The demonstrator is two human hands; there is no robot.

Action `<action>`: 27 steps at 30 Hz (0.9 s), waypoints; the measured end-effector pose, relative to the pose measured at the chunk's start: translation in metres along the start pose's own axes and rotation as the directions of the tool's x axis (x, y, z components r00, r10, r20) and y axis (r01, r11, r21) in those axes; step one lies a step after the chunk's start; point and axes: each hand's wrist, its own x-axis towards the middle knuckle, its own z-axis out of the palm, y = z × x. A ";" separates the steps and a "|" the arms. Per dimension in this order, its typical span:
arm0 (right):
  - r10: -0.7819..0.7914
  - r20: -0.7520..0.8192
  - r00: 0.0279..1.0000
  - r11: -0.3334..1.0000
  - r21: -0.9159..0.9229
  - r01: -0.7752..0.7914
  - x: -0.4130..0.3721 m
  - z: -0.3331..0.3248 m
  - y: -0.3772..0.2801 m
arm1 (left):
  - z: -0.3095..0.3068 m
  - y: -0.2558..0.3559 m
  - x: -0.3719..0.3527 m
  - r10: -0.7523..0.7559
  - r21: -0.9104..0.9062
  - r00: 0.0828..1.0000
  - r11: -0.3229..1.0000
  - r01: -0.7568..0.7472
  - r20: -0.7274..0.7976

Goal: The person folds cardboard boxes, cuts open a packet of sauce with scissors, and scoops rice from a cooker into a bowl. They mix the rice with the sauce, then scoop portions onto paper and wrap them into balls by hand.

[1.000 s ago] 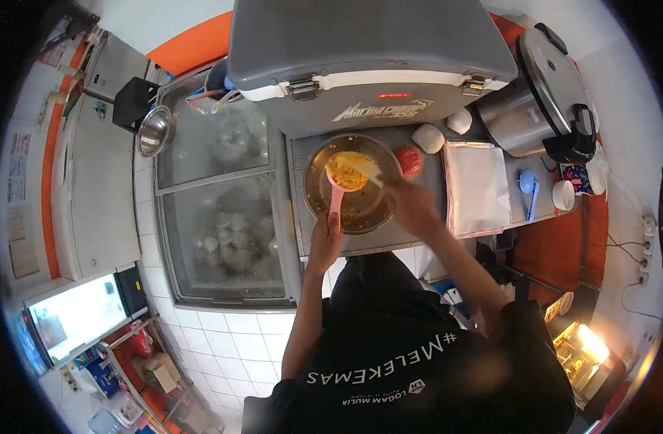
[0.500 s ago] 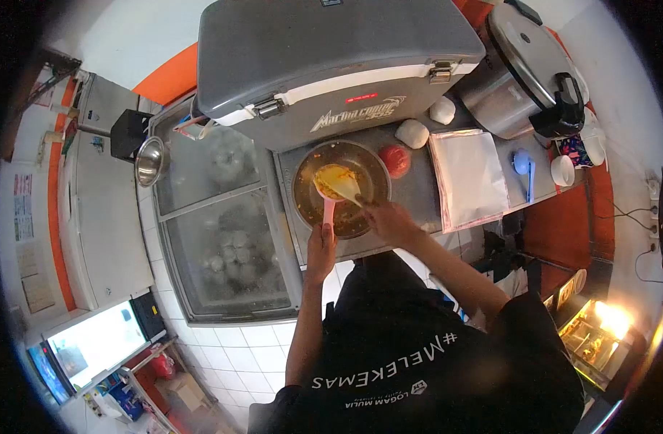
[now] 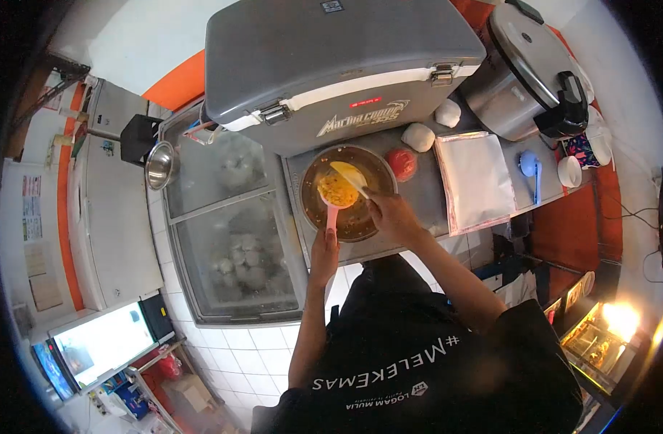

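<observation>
A wide metal bowl [image 3: 366, 220] rests on the counter with bits of food on its inner wall. My left hand [image 3: 324, 253] is closed on the pink handle of a ladle [image 3: 332, 215], whose cup is over the bowl and full of orange-yellow chopped food [image 3: 339, 190]. My right hand [image 3: 392, 217] grips a pale yellow spatula [image 3: 349, 177], its blade at the upper side of the ladle's cup. Just right of the bowl lies a red round bundle [image 3: 401, 165].
Behind the bowl stands a large grey cooler box [image 3: 331, 65]. White wrapped bundles [image 3: 418, 137], a stack of white sheets [image 3: 476, 181], a blue spoon [image 3: 537, 181] and a big steel cooker [image 3: 512, 72] are to the right. A glass-topped freezer [image 3: 237, 253] is left.
The spatula has shifted from inside the ladle's cup to its upper edge, and more of the orange-yellow food shows. The whole view has shifted slightly.
</observation>
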 end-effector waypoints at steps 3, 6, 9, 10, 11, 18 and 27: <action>-0.036 0.075 0.997 0.952 -0.299 0.057 -0.010 0.025 -0.014 | -0.007 0.006 0.005 -0.069 0.019 0.991 0.998 0.068 0.111; -0.049 0.174 0.984 0.937 -0.334 0.106 -0.005 0.013 -0.005 | -0.010 0.000 0.000 -0.073 0.014 0.993 0.997 0.072 0.097; 0.032 0.014 0.999 0.955 -0.296 -0.027 -0.004 -0.006 0.006 | -0.014 0.009 -0.005 -0.131 -0.007 0.991 0.991 0.131 0.026; 0.075 0.035 0.997 0.961 -0.268 -0.063 0.001 -0.007 0.010 | -0.015 0.008 -0.006 -0.094 0.017 0.995 0.995 0.094 -0.015; 0.119 0.053 0.991 0.965 -0.240 -0.103 0.009 -0.007 0.018 | -0.016 0.010 -0.004 -0.053 0.044 0.997 0.998 0.055 -0.051; 0.229 0.154 0.961 0.970 0.048 -0.238 -0.009 0.000 0.006 | 0.013 0.039 -0.002 0.034 -0.167 0.999 0.985 -0.030 0.016; 0.410 0.046 0.911 0.158 0.980 -0.121 -0.089 -0.040 0.104 | 0.196 0.089 -0.009 0.424 0.069 0.832 0.877 -0.476 0.358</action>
